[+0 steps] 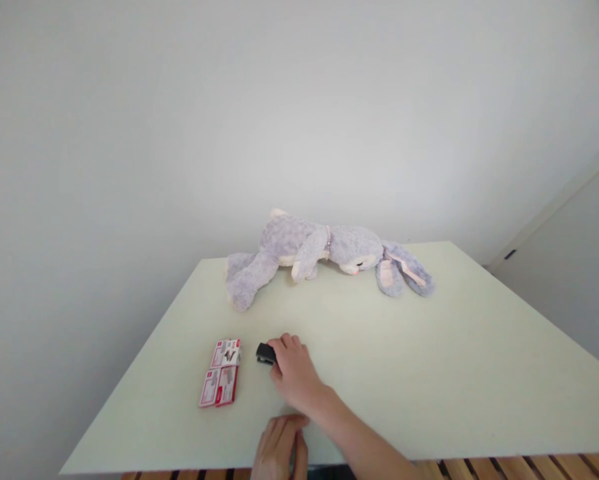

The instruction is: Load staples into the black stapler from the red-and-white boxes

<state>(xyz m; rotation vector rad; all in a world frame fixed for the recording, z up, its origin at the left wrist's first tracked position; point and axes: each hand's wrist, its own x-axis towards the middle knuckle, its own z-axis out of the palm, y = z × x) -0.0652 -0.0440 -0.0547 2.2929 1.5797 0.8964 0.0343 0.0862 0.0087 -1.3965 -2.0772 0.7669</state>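
My right hand [295, 370] is closed around a black stapler [265, 353] on the table, its fingers covering most of it. The stapler's black front end sticks out to the left of my thumb. My left hand [278, 445] rests at the table's near edge, just below my right wrist. Its fingers are bent and lie on the surface, with a gap by the thumb and nothing visible in them. Left of the stapler lie several small red-and-white boxes [226, 385] side by side, with staples and a stapler pictured on them.
A lilac plush rabbit [292, 241] lies on its side along the back of the pale table [404, 373], ears to the right. Behind it rises a plain wall [299, 120]. Wooden slats [469, 468] show below the near edge.
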